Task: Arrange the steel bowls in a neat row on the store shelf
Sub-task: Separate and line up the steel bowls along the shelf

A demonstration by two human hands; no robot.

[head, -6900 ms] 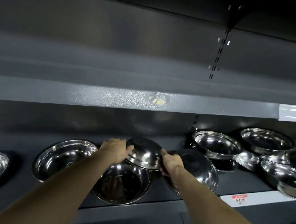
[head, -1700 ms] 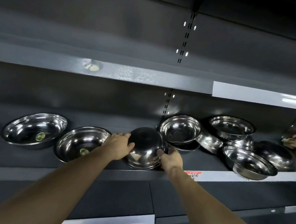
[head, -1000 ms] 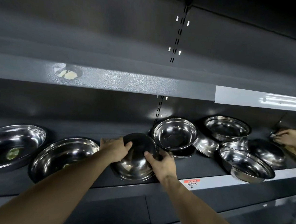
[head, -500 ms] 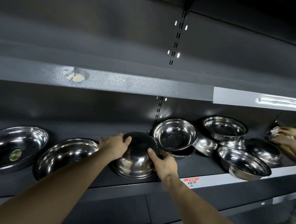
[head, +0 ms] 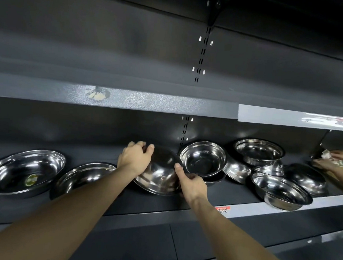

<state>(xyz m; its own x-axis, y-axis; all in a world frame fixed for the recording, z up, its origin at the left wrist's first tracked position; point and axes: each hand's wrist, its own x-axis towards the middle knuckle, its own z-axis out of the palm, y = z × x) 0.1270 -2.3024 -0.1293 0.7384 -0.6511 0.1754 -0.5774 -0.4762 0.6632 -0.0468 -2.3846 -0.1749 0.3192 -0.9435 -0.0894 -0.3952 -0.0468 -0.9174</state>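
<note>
Both my hands hold one steel bowl [head: 159,173] at the middle of the dark shelf [head: 242,211]; it is tipped with its underside toward me. My left hand [head: 135,157] grips its upper left rim, my right hand [head: 192,184] its lower right edge. Two wide bowls lean to the left, one [head: 21,170] with a yellow sticker inside and one [head: 84,176] beside my left forearm. Right of the held bowl, another bowl [head: 203,158] stands tilted open toward me.
A loose cluster of several bowls [head: 280,190] crowds the right part of the shelf, some stacked or leaning. Another person's hands [head: 335,161] handle something at the far right. An upper shelf edge [head: 148,99] overhangs. A red price label [head: 222,209] sits on the shelf front.
The bowl in my hands has tipped further over, its rim lower and its underside more toward me. My left hand has slid up along its top edge.
</note>
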